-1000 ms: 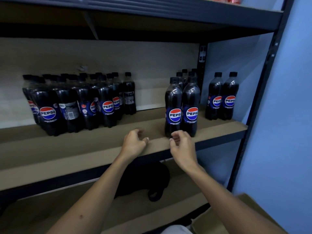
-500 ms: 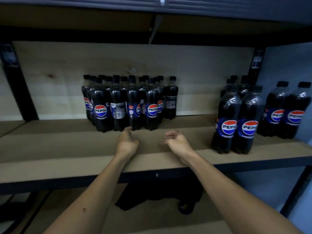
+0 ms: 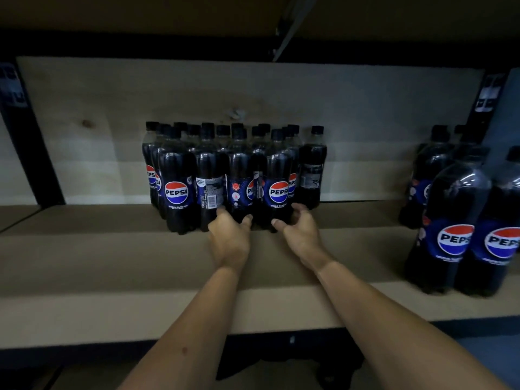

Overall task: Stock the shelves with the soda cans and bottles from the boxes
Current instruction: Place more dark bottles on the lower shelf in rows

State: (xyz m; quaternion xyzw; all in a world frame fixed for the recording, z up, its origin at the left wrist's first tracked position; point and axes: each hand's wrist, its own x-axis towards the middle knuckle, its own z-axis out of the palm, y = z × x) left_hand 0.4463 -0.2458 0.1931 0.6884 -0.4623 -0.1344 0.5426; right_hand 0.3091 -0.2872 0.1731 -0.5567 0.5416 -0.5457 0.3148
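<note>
Brown fibreboard is the material of the shelf, and in the head view both hands have now reached the middle cluster of Pepsi bottles. One second ago they hung over the front edge near the two-bottle row on the right; half a second ago they were on the way across. The left hand has its fingers bent round the base of a front bottle, thumb on the other side. The right hand cups the base of the bottle with the label facing forward, its fingers half curled. Whether either grip is firm I cannot tell. I judge that these stocked bottles are about to be straightened or pulled forward.
</note>
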